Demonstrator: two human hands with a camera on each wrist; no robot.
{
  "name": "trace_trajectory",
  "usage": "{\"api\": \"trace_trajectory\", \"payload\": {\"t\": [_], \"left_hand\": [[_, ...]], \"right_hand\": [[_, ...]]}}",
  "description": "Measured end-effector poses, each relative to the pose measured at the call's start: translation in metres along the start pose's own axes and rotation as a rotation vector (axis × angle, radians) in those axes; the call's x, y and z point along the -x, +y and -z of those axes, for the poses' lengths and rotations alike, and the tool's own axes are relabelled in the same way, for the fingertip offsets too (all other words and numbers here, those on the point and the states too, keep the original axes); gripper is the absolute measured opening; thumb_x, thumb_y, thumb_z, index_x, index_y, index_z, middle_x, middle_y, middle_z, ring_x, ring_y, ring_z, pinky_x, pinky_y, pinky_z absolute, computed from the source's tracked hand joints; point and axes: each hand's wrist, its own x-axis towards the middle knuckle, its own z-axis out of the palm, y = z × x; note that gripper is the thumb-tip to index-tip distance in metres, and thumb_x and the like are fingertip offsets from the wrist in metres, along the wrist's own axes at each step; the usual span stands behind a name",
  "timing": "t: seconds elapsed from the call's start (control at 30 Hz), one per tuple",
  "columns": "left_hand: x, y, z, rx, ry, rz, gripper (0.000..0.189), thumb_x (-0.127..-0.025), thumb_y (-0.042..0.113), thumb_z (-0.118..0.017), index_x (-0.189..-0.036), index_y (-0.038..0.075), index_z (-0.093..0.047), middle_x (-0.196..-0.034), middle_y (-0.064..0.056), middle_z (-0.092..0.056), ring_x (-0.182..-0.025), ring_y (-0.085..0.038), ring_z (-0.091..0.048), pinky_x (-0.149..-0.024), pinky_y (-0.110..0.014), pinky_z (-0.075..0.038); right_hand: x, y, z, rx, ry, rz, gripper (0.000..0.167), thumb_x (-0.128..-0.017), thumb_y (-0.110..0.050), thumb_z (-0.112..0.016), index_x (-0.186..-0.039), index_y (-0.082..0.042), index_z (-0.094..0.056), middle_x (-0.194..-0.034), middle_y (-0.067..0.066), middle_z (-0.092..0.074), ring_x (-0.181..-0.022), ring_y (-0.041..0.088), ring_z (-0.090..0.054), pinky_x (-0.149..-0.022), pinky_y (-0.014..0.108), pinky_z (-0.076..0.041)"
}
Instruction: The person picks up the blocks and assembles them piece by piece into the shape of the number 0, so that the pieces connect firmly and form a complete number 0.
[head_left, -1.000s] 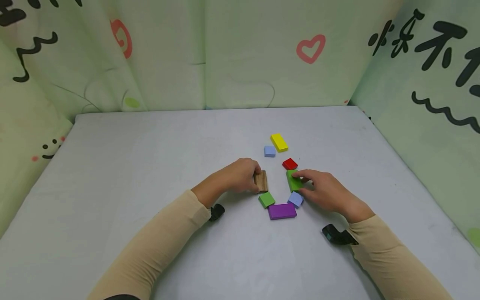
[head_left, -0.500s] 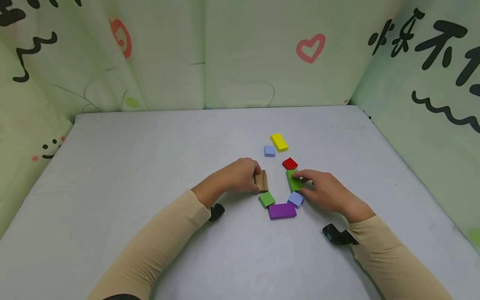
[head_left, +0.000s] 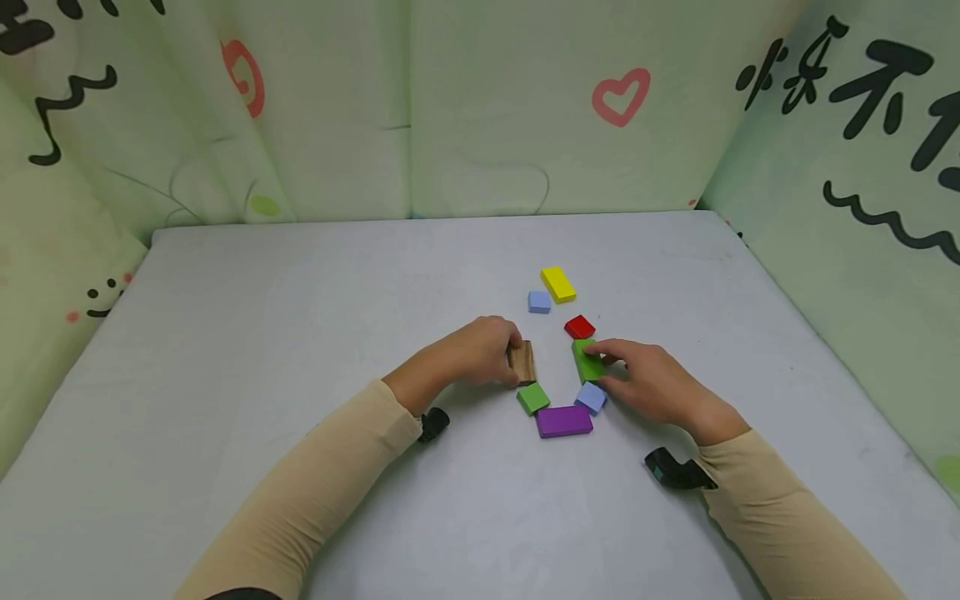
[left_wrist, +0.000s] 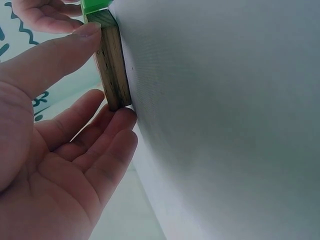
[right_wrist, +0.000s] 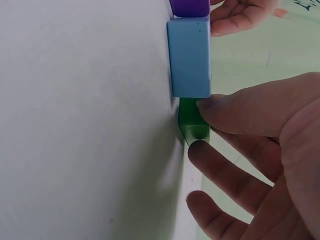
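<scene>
Wooden block point(head_left: 523, 365), clamped in the left hand's grip point(head_left: 483, 350) — long green block point(head_left: 586, 365), pinched by right hand point(head_left: 647, 379) (both angled inward)

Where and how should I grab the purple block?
Probably pinch the purple block by its short ends, from your side: it lies flat, long side towards you, with a small green block and a blue block at its far corners.

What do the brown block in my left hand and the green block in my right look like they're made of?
Brown block: likely wood, apparently unpainted, going by its streaky grain.
Green block: painted wood or plastic, perhaps; its even colour shows no clear grain, and its finish looks smooth.
</scene>
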Motion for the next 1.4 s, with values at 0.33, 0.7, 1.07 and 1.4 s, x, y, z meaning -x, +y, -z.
{"api": "trace_trajectory", "payload": {"t": [0.33, 0.7, 1.07, 1.4], "left_hand": [[0.002, 0.001, 0.001, -0.010, 0.001, -0.006, 0.054, -0.088, 0.023, -0.079, -0.134, 0.001, -0.059, -0.125, -0.008, -0.060, -0.106, -0.017, -0.055, -0.096, -0.029, -0.047], [0.001, 0.000, 0.000, -0.020, 0.004, -0.001, 0.055, -0.088, 0.024, -0.079, -0.134, 0.002, -0.058, -0.125, -0.008, -0.058, -0.103, -0.016, -0.054, -0.092, -0.028, -0.048], [0.006, 0.006, 0.002, -0.031, 0.046, -0.049, 0.053, -0.089, 0.023, -0.078, -0.134, 0.002, -0.059, -0.129, -0.009, -0.059, -0.106, -0.018, -0.054, -0.092, -0.028, -0.048], [0.009, 0.012, -0.002, -0.044, 0.040, -0.069, 0.050, -0.088, 0.020, -0.077, -0.132, 0.002, -0.061, -0.128, -0.008, -0.060, -0.110, -0.019, -0.053, -0.097, -0.030, -0.047]], "right_hand": [[0.000, 0.000, 0.000, -0.001, 0.000, -0.007, 0.043, -0.093, -0.005, -0.066, -0.135, -0.003, -0.059, -0.119, 0.018, -0.066, -0.113, 0.038, -0.059, -0.095, 0.057, -0.047], [0.000, 0.001, -0.001, -0.006, 0.004, -0.004, 0.042, -0.093, -0.004, -0.066, -0.135, -0.002, -0.059, -0.119, 0.018, -0.066, -0.113, 0.038, -0.059, -0.095, 0.057, -0.047], [-0.001, 0.000, 0.000, -0.015, -0.004, -0.019, 0.043, -0.093, -0.006, -0.067, -0.135, -0.003, -0.059, -0.120, 0.018, -0.066, -0.114, 0.039, -0.059, -0.096, 0.058, -0.047], [0.000, 0.001, 0.000, -0.018, -0.001, -0.019, 0.043, -0.093, -0.006, -0.067, -0.135, -0.004, -0.060, -0.120, 0.018, -0.066, -0.114, 0.038, -0.059, -0.096, 0.057, -0.046]]}}
